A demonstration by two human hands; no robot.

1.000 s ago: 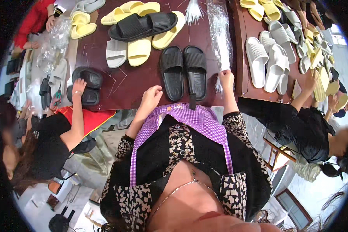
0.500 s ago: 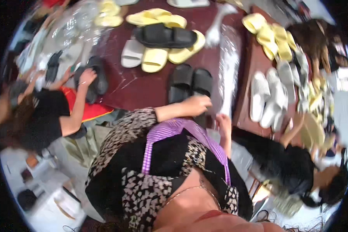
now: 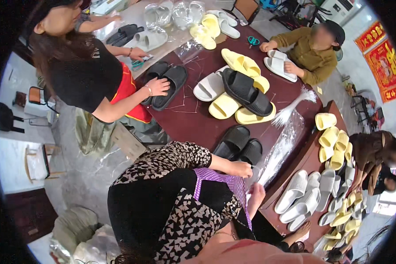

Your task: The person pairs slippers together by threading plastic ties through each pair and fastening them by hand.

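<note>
My left hand (image 3: 241, 169) is closed, fingers curled together, just in front of a pair of black slippers (image 3: 232, 141) at the table's near edge. A thin pale strand seems to be at its fingertips, too fine to make out. Close by on the right, my right hand (image 3: 256, 192) is raised with its fingers drawn together; what it may hold is hidden. Beside both hands lies a long bundle of white strands (image 3: 290, 108), partly under clear plastic film (image 3: 279, 152). Beyond the black pair is a pile of yellow slippers (image 3: 225, 105) and grey ones, with a black pair on top.
A person at the left touches dark slippers (image 3: 170, 88). Across the dark red table (image 3: 185, 125), another person holds white slippers (image 3: 280, 66); teal scissors (image 3: 253, 41) lie nearby. Rows of white slippers (image 3: 291, 191) and yellow slippers (image 3: 334, 141) cover the adjoining right-hand table. Bagged slippers (image 3: 188, 15) stand at the back.
The view has swung, so the table and the people around it show more fully. Both my hands stay close together by the near black slippers, with their fingers drawn in.
</note>
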